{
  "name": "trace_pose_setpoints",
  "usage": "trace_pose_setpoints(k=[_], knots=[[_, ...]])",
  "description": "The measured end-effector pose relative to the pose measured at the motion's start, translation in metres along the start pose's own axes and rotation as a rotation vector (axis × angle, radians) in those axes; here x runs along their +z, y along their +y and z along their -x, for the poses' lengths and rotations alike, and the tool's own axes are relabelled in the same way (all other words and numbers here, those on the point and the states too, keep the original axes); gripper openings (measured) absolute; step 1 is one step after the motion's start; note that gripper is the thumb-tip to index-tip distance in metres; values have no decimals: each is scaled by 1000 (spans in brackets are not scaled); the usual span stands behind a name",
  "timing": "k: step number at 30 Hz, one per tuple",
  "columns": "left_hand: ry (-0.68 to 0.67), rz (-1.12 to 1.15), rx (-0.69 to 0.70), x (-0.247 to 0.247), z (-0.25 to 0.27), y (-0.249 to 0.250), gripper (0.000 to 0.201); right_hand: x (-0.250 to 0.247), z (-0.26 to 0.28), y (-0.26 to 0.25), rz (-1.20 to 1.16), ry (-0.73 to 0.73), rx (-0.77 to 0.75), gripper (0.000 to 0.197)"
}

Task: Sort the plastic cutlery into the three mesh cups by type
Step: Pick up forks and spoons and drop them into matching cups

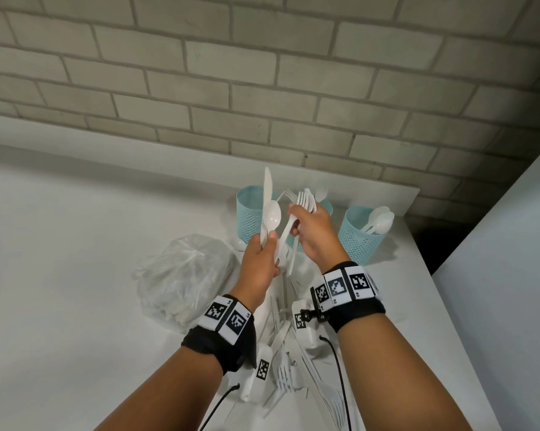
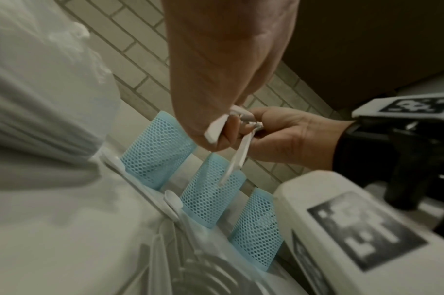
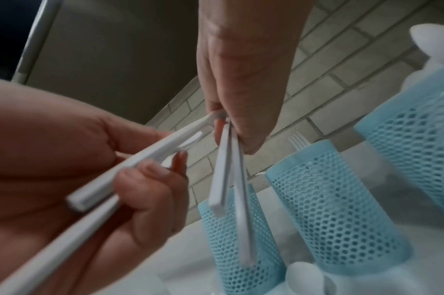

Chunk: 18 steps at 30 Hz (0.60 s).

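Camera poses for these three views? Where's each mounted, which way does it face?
Head: worn on the head, facing forward and down at the table; both forearms, left hand holding a knife and spoon, right hand holding forks.
Left wrist: looks along the left hand at the mesh cups; the right hand shows too.
Right wrist: looks along the right hand; the left hand shows.
Shared: both hands and the cups.

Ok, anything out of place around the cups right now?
Nothing spilled or damaged. Two spoons lie loose on the table against the bases of two mesh cups, outside them, while the right-hand cup already holds spoons.
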<state>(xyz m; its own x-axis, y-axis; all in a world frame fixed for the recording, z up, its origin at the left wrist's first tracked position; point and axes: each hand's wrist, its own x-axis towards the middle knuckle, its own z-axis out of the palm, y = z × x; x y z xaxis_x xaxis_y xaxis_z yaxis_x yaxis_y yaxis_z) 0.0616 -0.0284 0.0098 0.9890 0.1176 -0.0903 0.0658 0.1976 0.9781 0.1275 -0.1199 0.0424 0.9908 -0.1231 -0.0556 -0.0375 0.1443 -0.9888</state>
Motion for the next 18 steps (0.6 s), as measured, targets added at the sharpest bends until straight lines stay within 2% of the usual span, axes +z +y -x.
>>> trace_pose_setpoints(k=[2,6,10,18], knots=[[36,31,-1,-5,-2,1,14,3,-9,-6,-39,63,15,19],[82,84,4,-13,-5,2,13,9,-25,-30,-372,159,45,18],[103,82,25,-18,-8,3,16,18,-40,-59,-502,201,-103,20],[96,43,9,-27,-13,1,25,24,-61,-82,-519,237,-343,28]])
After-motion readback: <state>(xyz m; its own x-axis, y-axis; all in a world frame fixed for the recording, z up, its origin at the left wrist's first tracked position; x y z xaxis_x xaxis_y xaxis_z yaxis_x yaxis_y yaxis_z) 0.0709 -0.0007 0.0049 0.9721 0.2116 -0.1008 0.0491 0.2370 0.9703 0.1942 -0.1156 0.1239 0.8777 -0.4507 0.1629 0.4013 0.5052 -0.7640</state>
